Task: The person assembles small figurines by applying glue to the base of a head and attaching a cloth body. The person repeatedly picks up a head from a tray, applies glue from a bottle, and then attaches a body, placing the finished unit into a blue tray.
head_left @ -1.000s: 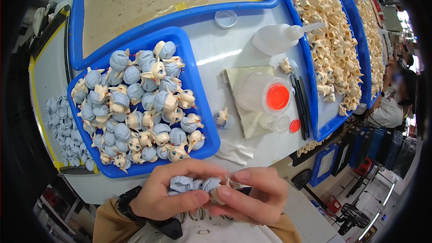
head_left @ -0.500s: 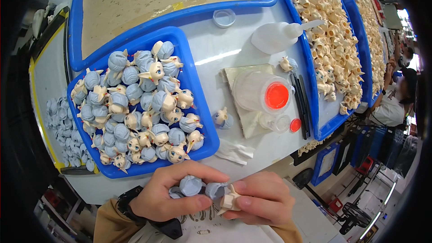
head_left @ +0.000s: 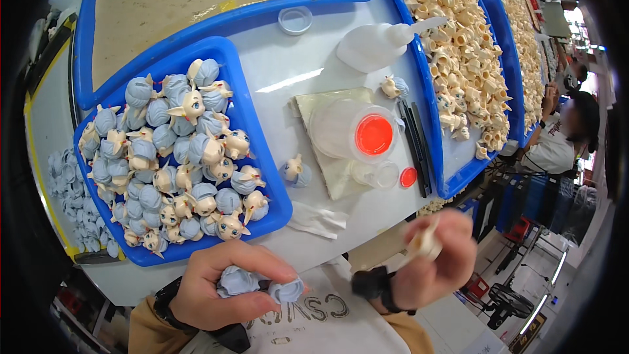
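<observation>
Pale blue doll-hair pieces (head_left: 286,290) sit in my left hand (head_left: 213,288), which is closed around them near the table's front edge. One hair piece sticks out between thumb and forefinger with its hollow side showing. My right hand (head_left: 440,259) is raised off to the right, somewhat blurred, and pinches a cream doll-head piece (head_left: 426,244) with a pointed ear. The two hands are well apart. Left of centre, a blue bin (head_left: 278,206) holds many pointy-eared doll heads (head_left: 191,105) with blue hair. Another such head (head_left: 296,172) lies on the table beside that bin.
A blue tray (head_left: 452,187) of cream head pieces stands at right. Between the bins are a white squeeze bottle (head_left: 370,49), a clear jar (head_left: 334,128) with red inside, black pens (head_left: 414,147) and a white cloth (head_left: 318,219). Loose hair pieces (head_left: 72,203) lie far left.
My right hand has moved right and up with the cream head piece, away from the hair piece it was touching. My left hand still holds the hair pieces. The whole view has shifted slightly.
</observation>
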Tool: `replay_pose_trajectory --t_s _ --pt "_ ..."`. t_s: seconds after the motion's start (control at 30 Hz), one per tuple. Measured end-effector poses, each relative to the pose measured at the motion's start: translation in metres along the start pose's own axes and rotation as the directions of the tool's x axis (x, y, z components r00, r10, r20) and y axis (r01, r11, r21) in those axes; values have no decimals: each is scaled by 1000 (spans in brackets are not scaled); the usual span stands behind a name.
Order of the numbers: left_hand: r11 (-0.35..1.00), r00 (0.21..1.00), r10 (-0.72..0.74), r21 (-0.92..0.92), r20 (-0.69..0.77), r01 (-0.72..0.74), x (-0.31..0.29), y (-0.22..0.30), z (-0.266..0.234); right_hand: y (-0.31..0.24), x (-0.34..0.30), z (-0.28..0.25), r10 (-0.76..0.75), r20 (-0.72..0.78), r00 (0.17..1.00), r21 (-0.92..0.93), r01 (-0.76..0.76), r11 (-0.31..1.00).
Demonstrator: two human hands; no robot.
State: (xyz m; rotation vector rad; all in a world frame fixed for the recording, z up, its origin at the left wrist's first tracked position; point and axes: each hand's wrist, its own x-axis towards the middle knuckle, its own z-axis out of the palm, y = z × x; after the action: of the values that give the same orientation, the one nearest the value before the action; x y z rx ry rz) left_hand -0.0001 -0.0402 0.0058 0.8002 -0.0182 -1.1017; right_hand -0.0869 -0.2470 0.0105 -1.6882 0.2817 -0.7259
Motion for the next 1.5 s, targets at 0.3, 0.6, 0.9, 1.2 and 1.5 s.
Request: replay_pose_trajectory --t_s 0.3,0.6,0.9,1.2,1.5 --pt "997 992 -69 26 -103 72 3 7 9 23 19 -9 170 52 984 -306 -147 941" --pt "999 997 -50 -11 -54 49 -2 4 -1 24 20 -2 108 112 988 -441 -48 896" --pt "997 992 -3 72 -122 12 0 3 2 17 26 6 15 222 975 -679 143 720" --pt "998 992 -37 50 -124 44 0 4 4 18 25 7 -104 190 976 -665 206 718" --pt "995 988 -83 48 -131 90 1 5 5 25 17 -2 -67 117 991 -595 124 794"
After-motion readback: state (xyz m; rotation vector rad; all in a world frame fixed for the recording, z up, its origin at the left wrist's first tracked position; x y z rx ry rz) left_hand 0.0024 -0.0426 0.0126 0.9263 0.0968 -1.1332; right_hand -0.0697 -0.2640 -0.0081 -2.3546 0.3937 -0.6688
